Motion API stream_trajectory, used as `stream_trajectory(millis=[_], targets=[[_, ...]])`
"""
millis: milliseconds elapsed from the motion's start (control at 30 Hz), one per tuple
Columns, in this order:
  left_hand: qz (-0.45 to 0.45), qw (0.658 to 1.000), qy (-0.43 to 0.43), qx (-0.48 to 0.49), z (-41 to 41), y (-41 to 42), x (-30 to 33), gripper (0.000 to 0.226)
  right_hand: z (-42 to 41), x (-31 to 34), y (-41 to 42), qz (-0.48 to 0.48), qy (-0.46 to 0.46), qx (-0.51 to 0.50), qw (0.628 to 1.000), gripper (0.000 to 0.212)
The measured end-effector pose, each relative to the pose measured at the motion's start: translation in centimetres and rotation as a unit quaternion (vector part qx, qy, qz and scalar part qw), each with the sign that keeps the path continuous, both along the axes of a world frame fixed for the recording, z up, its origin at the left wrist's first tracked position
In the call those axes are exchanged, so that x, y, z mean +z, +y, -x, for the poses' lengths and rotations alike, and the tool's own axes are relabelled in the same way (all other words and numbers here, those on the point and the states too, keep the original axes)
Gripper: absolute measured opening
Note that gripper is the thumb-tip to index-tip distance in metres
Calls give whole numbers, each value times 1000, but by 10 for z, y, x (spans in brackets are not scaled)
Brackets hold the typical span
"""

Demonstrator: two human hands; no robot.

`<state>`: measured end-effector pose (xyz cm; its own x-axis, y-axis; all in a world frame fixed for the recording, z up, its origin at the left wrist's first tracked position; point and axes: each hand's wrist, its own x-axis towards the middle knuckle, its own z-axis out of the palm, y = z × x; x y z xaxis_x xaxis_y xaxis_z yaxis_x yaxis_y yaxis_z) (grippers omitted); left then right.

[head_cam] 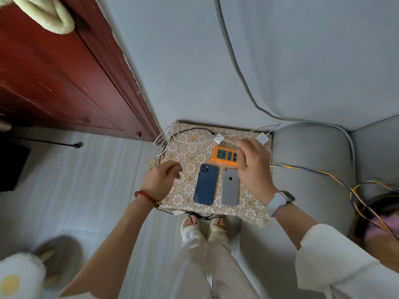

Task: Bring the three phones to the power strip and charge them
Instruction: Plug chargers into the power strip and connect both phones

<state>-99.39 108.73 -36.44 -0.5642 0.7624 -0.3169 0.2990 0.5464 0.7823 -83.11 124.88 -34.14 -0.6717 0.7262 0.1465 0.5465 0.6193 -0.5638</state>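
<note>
On the left, the left hand (pixel 160 178) hovered over the edge of the patterned surface (pixel 187 160), its fingers (pixel 176 169) loosely curled and holding nothing. Just to the right of it, the blue phone (pixel 206 184) lay face down on the surface, and the grey phone (pixel 230 187) lay face down close beside it, both with the camera end toward the orange power strip (pixel 224 156). Only two phones were visible; the third one I could not find, and I cannot tell if it was hidden somewhere or not yet brought. Behind the phones, white cables (pixel 166 139) and a black cable (pixel 192 131) ran along the back of the surface, with one white charger plug (pixel 219 139) near the strip and another white plug (pixel 262 138) at the right corner. The right hand (pixel 253 169) reached over the right end of the strip and the top of the grey phone, with its fingers (pixel 239 144) spread toward a white cable; whether they already pinched it, I cannot tell. It seemed the step in hand was the charging part: taking a cable or plug for a phone. The next move probably called for a firm hold on the cable end, then turning it correctly and pushing it into the small port at the near end of a phone, while the other hand kept the phone from sliding.
</note>
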Motion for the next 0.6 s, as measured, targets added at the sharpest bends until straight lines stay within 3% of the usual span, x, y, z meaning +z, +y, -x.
stream_trajectory(millis=[67, 133, 200, 267, 367, 433, 500, 600], targets=[[-48, 979, -171, 100, -1, 4, 17, 22, -2, 6, -7, -39, 29, -27, 998, 35], [-103, 939, -288, 161, 3, 4, 33, 23, -2, 11, -18, -72, 81, -2, 994, 35], [-152, 896, -375, 183, 9, 4, 48, 22, 2, 13, -30, -2, 88, 58, 994, 40], [-180, 865, -434, 176, 15, 6, 60, 22, 11, 13, -46, 128, 21, 141, 981, 52], [-201, 853, -455, 161, 20, 10, 71, 22, 26, 9, -64, 231, -74, 226, 943, 41], [-212, 852, -443, 181, 27, 9, 71, 24, 32, 12, -67, 265, -47, 206, 941, 22], [-210, 856, -426, 206, 29, 6, 64, 28, 33, 20, -63, 278, -19, 183, 943, 20], [-144, 908, -352, 176, 14, 1, 50, 41, 32, 41, -50, 400, 61, 121, 907, 19]])
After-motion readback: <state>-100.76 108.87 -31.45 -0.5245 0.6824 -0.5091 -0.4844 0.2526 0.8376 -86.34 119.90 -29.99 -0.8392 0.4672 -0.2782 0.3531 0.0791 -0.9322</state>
